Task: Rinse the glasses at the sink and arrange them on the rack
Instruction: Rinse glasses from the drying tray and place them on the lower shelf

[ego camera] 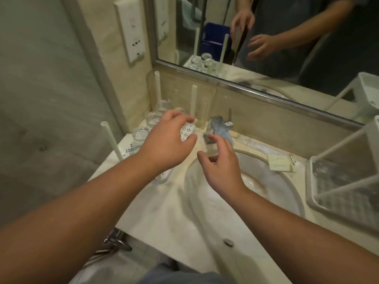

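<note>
My right hand (pixel 222 171) is curled over the sink basin (pixel 270 181), just under the chrome faucet (pixel 220 126). It seems to grip a clear glass (pixel 211 149) between thumb and fingers, though blur makes the glass faint. Fingers spread and holding nothing, my left hand (pixel 168 142) hovers over the white perforated rack (pixel 127 150) on the counter's left. Several clear glasses stand on that rack, among them one (pixel 141 136) at its near side and one (pixel 153 119) behind it. Another glass (pixel 164 178) sits at the rack's front edge, partly under my left forearm.
White upright posts (pixel 111 140) (pixel 193 103) rise from the rack's corners. A white wire basket shelf (pixel 338 193) stands on the counter at the right. A small paper sachet (pixel 281 162) lies behind the basin. The mirror (pixel 266 48) runs along the back wall.
</note>
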A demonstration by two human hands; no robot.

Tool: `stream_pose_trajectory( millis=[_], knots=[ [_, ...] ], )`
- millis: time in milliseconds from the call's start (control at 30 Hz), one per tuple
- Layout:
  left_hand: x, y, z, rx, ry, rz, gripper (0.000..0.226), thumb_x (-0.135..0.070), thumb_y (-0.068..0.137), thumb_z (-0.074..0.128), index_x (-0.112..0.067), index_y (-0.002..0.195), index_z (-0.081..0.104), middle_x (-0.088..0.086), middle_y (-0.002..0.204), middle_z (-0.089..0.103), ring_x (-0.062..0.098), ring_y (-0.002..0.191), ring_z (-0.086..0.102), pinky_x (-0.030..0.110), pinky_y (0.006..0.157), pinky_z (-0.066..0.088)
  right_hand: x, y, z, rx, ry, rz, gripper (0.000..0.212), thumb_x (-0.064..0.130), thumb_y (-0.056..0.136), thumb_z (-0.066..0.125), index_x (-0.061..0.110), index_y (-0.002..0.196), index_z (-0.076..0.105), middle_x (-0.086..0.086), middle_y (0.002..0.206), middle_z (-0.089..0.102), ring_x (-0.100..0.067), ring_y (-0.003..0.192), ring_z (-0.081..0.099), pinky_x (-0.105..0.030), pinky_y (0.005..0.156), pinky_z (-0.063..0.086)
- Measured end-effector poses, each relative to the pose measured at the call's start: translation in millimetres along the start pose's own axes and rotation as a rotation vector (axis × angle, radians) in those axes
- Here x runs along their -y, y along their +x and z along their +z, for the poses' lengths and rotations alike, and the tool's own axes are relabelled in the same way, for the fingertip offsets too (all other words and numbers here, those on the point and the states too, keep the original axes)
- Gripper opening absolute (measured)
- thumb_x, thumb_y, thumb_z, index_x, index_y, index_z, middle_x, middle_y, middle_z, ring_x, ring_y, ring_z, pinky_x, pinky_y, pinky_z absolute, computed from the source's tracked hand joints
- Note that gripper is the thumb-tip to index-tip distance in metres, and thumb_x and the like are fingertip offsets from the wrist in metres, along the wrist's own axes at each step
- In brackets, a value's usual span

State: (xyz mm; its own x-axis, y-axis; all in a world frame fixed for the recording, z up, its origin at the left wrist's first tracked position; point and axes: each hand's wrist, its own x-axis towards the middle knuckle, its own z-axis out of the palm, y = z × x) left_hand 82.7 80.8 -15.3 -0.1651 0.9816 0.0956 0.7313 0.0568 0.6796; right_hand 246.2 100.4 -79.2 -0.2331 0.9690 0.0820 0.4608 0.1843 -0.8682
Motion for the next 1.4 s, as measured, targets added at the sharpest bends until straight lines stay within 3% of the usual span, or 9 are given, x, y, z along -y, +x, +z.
stream_pose_trajectory(
  millis=[233, 400, 467, 533, 633, 733, 833, 1000, 1400],
  knots=[
    [44, 8, -53, -0.097, -0.046, -0.128, 0.062, -0.039, 0.092, 0.063, -0.042, 0.149, 0.039, -0.003, 0.167, 0.003, 0.022, 0.132, 0.053, 0.041, 0.107, 0.044, 31, 36, 44, 0.149, -0.19, -0.059, 0.072, 0.046, 0.089, 0.063, 0.051, 0.148, 0.022, -0.001, 0.165, 0.006, 0.0, 0.055, 0.063, -0.025, 0.09, 0.043],
    [90, -1, -60, -0.171, -0.061, -0.243, 0.064, -0.035, 0.092, 0.063, -0.041, 0.15, 0.037, 0.003, 0.167, 0.005, 0.023, 0.123, 0.058, 0.025, 0.1, 0.04, 26, 57, 69, 0.253, -0.411, -0.036, 0.083, 0.046, 0.088, 0.061, 0.057, 0.148, 0.006, -0.003, 0.165, -0.01, -0.022, 0.08, 0.07, -0.029, 0.093, 0.043],
    [107, -6, -56, -0.172, -0.095, -0.23, 0.057, -0.03, 0.092, 0.064, -0.033, 0.146, 0.046, 0.004, 0.161, 0.029, 0.02, 0.112, 0.064, 0.023, 0.094, 0.043, 21, 62, 79, 0.283, -0.418, -0.04, 0.082, 0.042, 0.088, 0.061, 0.055, 0.149, 0.008, -0.004, 0.165, 0.003, -0.021, 0.083, 0.07, -0.027, 0.089, 0.041],
    [123, -12, -49, -0.151, -0.091, -0.224, 0.049, -0.028, 0.092, 0.064, -0.027, 0.14, 0.054, 0.0, 0.145, 0.05, 0.014, 0.101, 0.067, 0.022, 0.085, 0.045, 19, 66, 88, 0.302, -0.4, -0.069, 0.074, 0.033, 0.089, 0.062, 0.044, 0.151, 0.023, -0.002, 0.157, 0.033, -0.024, 0.098, 0.067, -0.026, 0.091, 0.04],
    [144, -18, -35, -0.1, 0.014, -0.222, 0.049, -0.029, 0.09, 0.065, -0.025, 0.138, 0.054, 0.001, 0.135, 0.055, 0.018, 0.104, 0.064, 0.029, 0.089, 0.047, 16, 72, 98, 0.326, -0.457, -0.089, 0.054, 0.019, 0.092, 0.059, 0.027, 0.144, 0.046, -0.002, 0.135, 0.059, -0.02, 0.102, 0.065, -0.021, 0.085, 0.038],
    [160, -19, -20, -0.015, 0.131, -0.281, 0.059, -0.035, 0.091, 0.063, -0.026, 0.145, 0.044, 0.001, 0.142, 0.047, 0.023, 0.12, 0.057, 0.037, 0.094, 0.049, 18, 74, 105, 0.354, -0.474, -0.091, 0.047, 0.013, 0.092, 0.059, 0.023, 0.137, 0.053, 0.0, 0.127, 0.062, -0.017, 0.099, 0.064, -0.021, 0.083, 0.04],
    [170, -19, -6, 0.034, 0.222, -0.341, 0.067, -0.048, 0.09, 0.061, -0.03, 0.148, 0.035, -0.005, 0.144, 0.043, 0.022, 0.12, 0.057, 0.035, 0.084, 0.049, 18, 74, 109, 0.368, -0.483, -0.115, 0.045, 0.014, 0.091, 0.06, 0.021, 0.135, 0.055, -0.001, 0.126, 0.062, -0.019, 0.1, 0.064, -0.022, 0.087, 0.043],
    [180, -12, 11, 0.068, 0.254, -0.42, 0.08, -0.062, 0.086, 0.06, -0.028, 0.151, 0.029, -0.006, 0.146, 0.042, 0.021, 0.125, 0.054, 0.037, 0.088, 0.047, 12, 73, 110, 0.346, -0.495, -0.105, 0.04, 0.012, 0.092, 0.057, 0.019, 0.132, 0.058, -0.001, 0.122, 0.064, -0.017, 0.099, 0.063, -0.02, 0.084, 0.04],
    [185, -11, 15, -0.013, 0.247, -0.449, 0.07, -0.067, 0.077, 0.066, -0.036, 0.136, 0.047, -0.01, 0.126, 0.058, 0.018, 0.112, 0.062, 0.032, 0.078, 0.046, 8, 63, 104, 0.291, -0.434, -0.048, 0.039, 0.014, 0.091, 0.059, 0.021, 0.13, 0.059, 0.004, 0.112, 0.062, -0.012, 0.085, 0.06, -0.025, 0.081, 0.046]
  ],
)
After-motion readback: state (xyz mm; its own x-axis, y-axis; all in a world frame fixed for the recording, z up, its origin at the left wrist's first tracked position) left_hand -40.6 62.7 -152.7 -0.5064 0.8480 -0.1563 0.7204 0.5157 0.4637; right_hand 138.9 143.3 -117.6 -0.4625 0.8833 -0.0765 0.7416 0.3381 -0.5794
